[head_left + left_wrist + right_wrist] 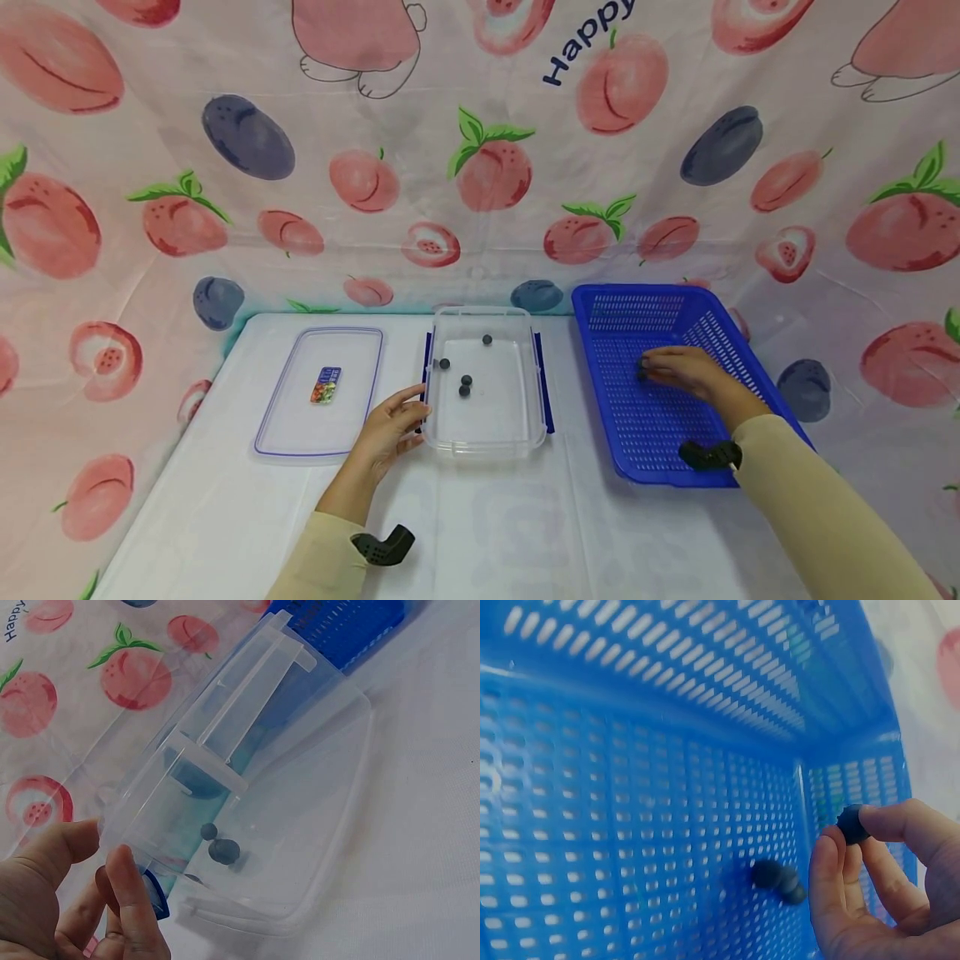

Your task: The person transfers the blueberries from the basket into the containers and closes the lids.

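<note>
My right hand [682,371] is over the inside of the blue basket [626,442], pinching a blueberry [853,823] between thumb and fingers. Below it, a few dark blueberries [769,875] lie close together on the basket floor, blurred in the right wrist view. My left hand [390,425] holds the left side of a clear plastic box [498,429], with its fingers around the blue side latch [155,894]. Inside the box, several blueberries [466,381] lie scattered on the bottom, mostly toward the left and back.
A clear lid with a blue rim [272,392] lies flat left of the box, bearing a small colourful label [326,386]. White cloth covers the table [487,533]. Behind it hangs a fruit-printed sheet [420,183]. The basket stands at the table's right side.
</note>
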The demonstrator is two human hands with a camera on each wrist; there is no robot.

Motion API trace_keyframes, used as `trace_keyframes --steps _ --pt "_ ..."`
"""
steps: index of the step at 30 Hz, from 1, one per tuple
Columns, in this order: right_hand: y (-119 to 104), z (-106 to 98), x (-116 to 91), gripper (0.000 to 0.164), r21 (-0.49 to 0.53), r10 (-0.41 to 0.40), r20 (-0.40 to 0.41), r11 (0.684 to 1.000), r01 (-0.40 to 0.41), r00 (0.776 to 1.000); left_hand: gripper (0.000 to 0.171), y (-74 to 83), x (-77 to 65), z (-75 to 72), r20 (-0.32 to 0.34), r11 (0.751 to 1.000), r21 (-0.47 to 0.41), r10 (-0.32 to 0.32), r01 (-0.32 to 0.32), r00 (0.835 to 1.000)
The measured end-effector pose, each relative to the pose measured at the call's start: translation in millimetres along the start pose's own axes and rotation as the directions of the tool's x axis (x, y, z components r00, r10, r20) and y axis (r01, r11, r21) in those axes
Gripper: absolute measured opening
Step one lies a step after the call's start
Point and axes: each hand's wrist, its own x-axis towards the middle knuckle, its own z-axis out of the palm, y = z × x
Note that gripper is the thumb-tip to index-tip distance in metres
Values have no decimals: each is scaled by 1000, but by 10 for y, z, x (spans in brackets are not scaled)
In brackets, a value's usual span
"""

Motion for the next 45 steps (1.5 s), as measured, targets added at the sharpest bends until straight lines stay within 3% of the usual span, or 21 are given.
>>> trace_keyframes --steps 17,29,45 --pt "-290 427 -143 54 -101 -132 107 985 143 985 46 -30 14 -14 -8 1000 7 -2 2 1000" --pt "-400 654 -290 49 -70 -148 112 985 156 983 46 -35 8 0 -7 1000 0 -4 4 1000" --pt "-514 862 -264 48 -44 -135 72 989 138 988 47 -28 11 -12 3 1000 -6 -2 2 1000"
